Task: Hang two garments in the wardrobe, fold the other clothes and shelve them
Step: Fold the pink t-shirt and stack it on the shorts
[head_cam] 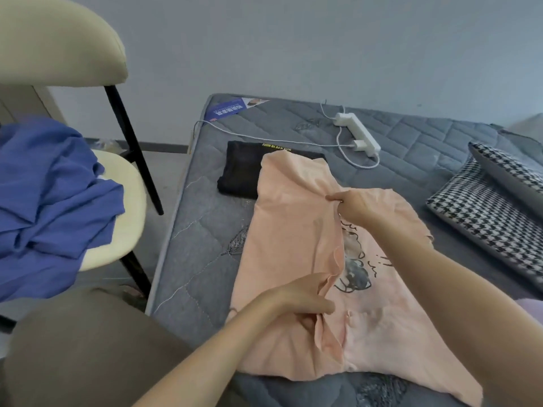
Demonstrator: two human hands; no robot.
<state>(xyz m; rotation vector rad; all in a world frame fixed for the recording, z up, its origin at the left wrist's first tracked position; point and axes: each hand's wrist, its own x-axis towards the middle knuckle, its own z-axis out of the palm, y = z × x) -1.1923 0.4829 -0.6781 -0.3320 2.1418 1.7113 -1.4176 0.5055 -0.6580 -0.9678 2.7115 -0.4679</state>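
A peach T-shirt (291,230) with a dark printed drawing lies across the grey mattress (202,230), its left side folded over toward the middle. My left hand (299,301) pinches the folded edge near the shirt's lower part. Farther up, my right hand (352,205) pinches the same edge. A folded black garment (241,174) with a yellow label lies beyond the shirt, partly under its far end. A crumpled blue garment (53,207) is heaped on the cream chair at the left.
A white power strip (360,135) with its cable lies on the mattress at the back. A houndstooth cushion (493,218) sits at the right. The cream chair (129,207) with black legs stands left of the bed. A blue leaflet (226,108) lies at the mattress corner.
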